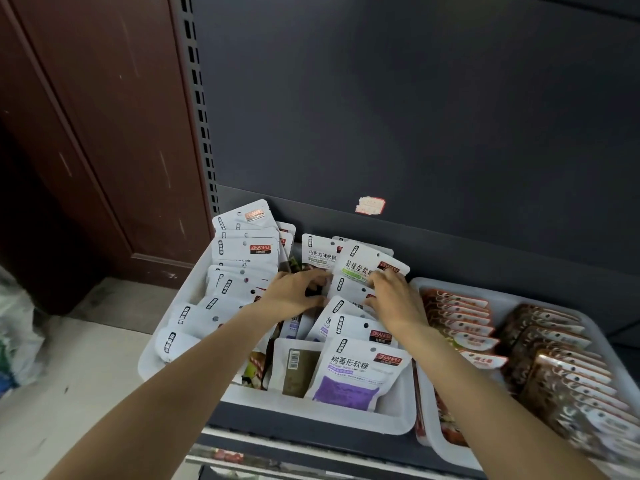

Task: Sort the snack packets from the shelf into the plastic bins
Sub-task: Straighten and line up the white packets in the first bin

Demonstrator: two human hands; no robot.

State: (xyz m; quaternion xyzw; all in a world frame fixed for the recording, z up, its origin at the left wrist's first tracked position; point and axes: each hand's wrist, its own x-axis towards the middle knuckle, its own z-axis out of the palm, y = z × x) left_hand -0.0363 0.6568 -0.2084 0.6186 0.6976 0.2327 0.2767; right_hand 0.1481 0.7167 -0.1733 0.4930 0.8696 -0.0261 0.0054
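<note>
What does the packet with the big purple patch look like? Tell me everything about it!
The purple packet is a flat, glossy white pouch that looks like plastic. It has a purple patch on its lower half, dark Chinese letters across the middle, a dark logo label at the upper right and a small hanging hole on top. It looks sealed and stands leaning back at the front of the white bin, before other packets. No hand touches it.

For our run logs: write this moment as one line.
hands: left, right among packets | place: left bin | right bin: untouched
</note>
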